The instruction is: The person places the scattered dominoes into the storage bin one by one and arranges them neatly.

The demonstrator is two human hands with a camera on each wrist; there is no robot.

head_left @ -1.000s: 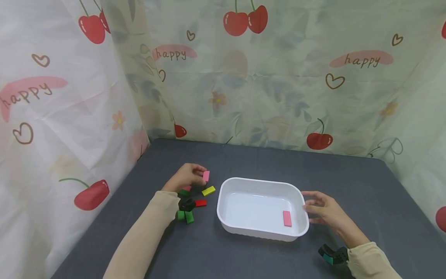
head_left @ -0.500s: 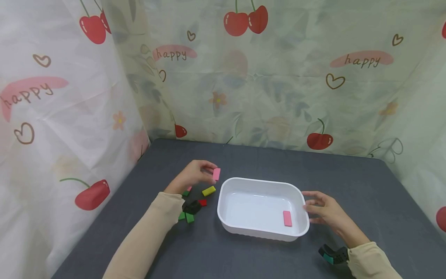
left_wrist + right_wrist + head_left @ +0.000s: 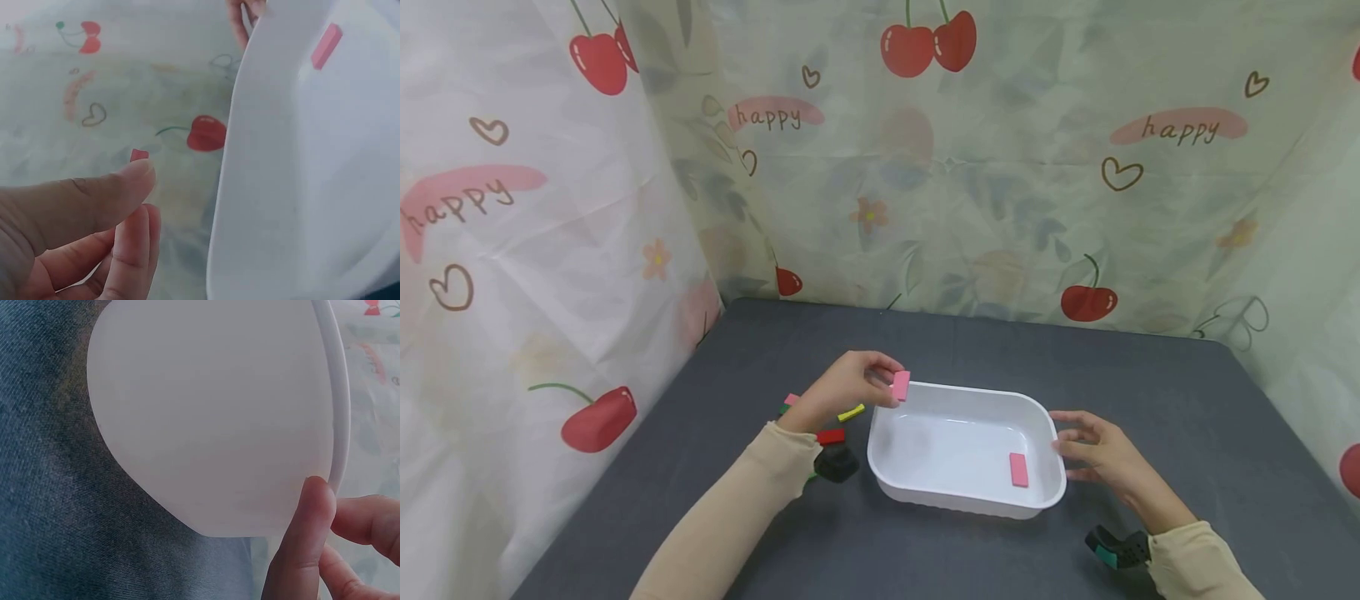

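Note:
Pinched between the thumb and fingertips of my left hand [image 3: 857,387] is a small pink block [image 3: 901,386], over the left back corner of the white plastic basin [image 3: 958,502]. In the left wrist view only an end of this block [image 3: 139,154] shows above the thumb. Another pink block [image 3: 1018,470] lies flat inside the basin, toward its right end. My right hand [image 3: 1101,454] rests at the basin's right end; in the right wrist view its thumb [image 3: 306,531] lies against the outer wall near the rim, with fingers bent beside it.
Left of the basin, partly covered by my left arm, lie a yellow block [image 3: 852,412], a red block [image 3: 831,436], a pink block [image 3: 792,399] and bits of green ones. Printed curtains [image 3: 1000,208] rise behind and beside the dark tabletop [image 3: 925,558].
My left hand has carried the pink block rightward from above the loose blocks to the basin's left back rim. The right hand and basin have stayed put.

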